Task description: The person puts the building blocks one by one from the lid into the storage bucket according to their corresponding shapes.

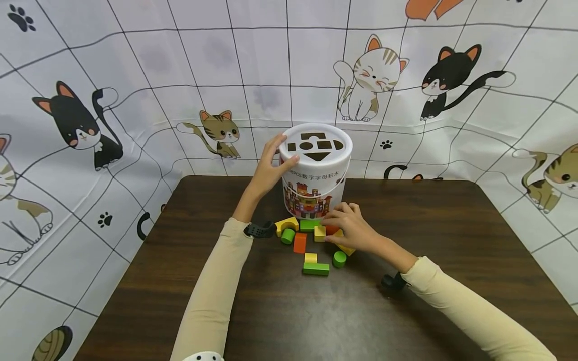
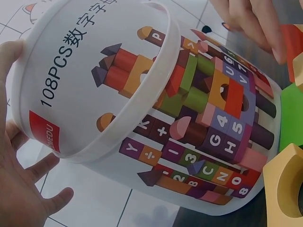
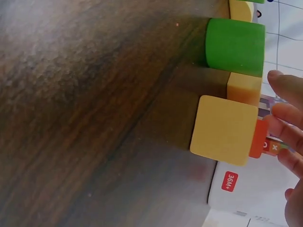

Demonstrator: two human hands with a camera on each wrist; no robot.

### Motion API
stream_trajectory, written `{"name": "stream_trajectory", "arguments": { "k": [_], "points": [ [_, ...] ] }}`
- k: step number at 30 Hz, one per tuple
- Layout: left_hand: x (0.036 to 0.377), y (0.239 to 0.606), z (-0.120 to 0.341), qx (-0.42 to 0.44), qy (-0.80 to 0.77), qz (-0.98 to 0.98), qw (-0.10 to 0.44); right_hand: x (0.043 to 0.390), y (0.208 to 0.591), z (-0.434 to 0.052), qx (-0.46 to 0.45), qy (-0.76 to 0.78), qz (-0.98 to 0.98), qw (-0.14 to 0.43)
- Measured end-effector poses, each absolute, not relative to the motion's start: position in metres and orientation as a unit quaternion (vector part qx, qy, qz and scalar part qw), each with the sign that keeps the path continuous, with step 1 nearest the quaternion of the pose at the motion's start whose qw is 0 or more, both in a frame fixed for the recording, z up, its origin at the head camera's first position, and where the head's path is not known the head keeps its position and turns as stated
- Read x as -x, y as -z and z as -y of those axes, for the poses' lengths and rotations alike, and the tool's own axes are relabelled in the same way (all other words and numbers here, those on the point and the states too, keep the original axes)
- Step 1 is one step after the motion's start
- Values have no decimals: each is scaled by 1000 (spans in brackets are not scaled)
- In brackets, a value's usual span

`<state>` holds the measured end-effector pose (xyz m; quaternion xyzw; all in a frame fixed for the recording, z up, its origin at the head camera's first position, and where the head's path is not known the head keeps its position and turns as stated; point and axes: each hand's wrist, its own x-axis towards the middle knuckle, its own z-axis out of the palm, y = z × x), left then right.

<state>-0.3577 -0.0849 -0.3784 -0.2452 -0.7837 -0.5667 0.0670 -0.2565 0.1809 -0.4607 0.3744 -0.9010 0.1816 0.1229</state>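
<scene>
A white bucket (image 1: pixel 311 183) with a handle and a printed block castle stands at the back of the table; its lid has shaped holes. My left hand (image 1: pixel 271 170) rests on the lid's left rim, fingers spread, as the left wrist view also shows. Low over the blocks in front of the bucket, my right hand (image 1: pixel 354 230) has its fingers parted around a red block (image 1: pixel 331 229), partly hidden. A yellow cube (image 1: pixel 319 233) lies by its fingertips, with a yellow block (image 3: pixel 225 130) close under the hand. Behind the cube is a green block (image 1: pixel 308 225).
Left of these lie a yellow arch (image 1: pixel 284 223), a green cylinder (image 1: pixel 287 236) and an orange block (image 1: pixel 300 242). Nearer are a small yellow block (image 1: pixel 310 257), a green bar (image 1: pixel 315 269) and another green cylinder (image 1: pixel 339 258). A cat-print sheet (image 1: pixel 262 60) surrounds the dark table (image 1: pixel 280 311).
</scene>
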Motion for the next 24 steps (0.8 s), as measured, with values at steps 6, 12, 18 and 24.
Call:
{"name": "stream_trajectory", "arguments": {
  "k": [6, 12, 18, 24],
  "points": [
    [356, 378, 84, 240, 560, 790, 61, 257, 462, -177, -367, -170, 908, 112],
    [357, 376, 86, 239, 561, 790, 63, 260, 465, -174, -361, -164, 911, 107],
    [358, 377, 87, 240, 563, 788, 66, 261, 469, -171, -359, -164, 912, 108],
    [357, 378, 87, 243, 566, 785, 62, 259, 470, -170, -359, -164, 913, 102]
  ]
}}
